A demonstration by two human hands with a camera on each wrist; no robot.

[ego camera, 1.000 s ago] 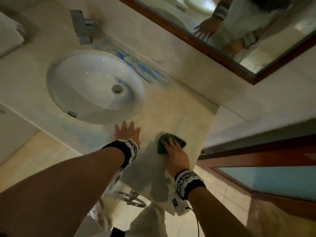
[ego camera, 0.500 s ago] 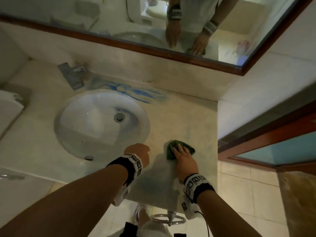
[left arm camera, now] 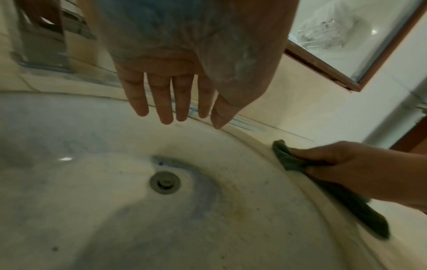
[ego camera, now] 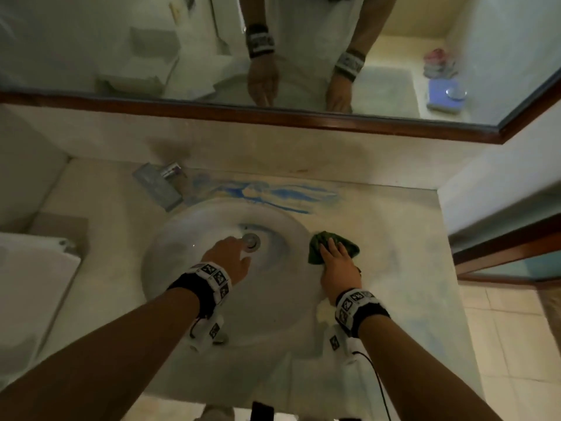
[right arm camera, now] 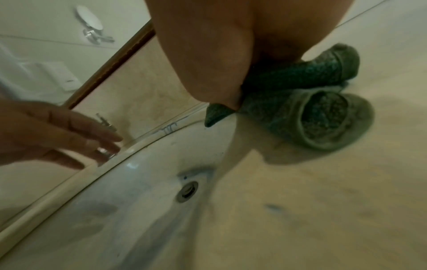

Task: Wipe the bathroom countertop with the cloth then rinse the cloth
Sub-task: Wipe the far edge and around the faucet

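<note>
A crumpled dark green cloth [ego camera: 334, 243] lies on the beige countertop [ego camera: 394, 238], just right of the sink rim. My right hand [ego camera: 335, 259] presses down on it, fingers on top and thumb tucked against the bunched fabric [right arm camera: 312, 109]. From the left wrist view, the cloth [left arm camera: 286, 160] is pinched between the right hand's fingers and thumb at the rim. My left hand [ego camera: 233, 256] hovers over the white basin [ego camera: 182, 238] near the drain [ego camera: 251, 240]. Its fingers [left arm camera: 161, 102] are straight and hold nothing. Blue smears [ego camera: 267, 192] streak the counter behind the sink.
A flat metal faucet [ego camera: 158, 183] stands at the back left of the basin. A wood-framed mirror [ego camera: 273, 113] runs along the wall above the backsplash. A white toilet tank [ego camera: 30, 284] sits at left, and a door frame [ego camera: 501, 253] at right.
My left hand left the counter's front edge and now hangs over the basin with straightened fingers. My right hand slid the cloth away from the front edge to beside the sink rim.
</note>
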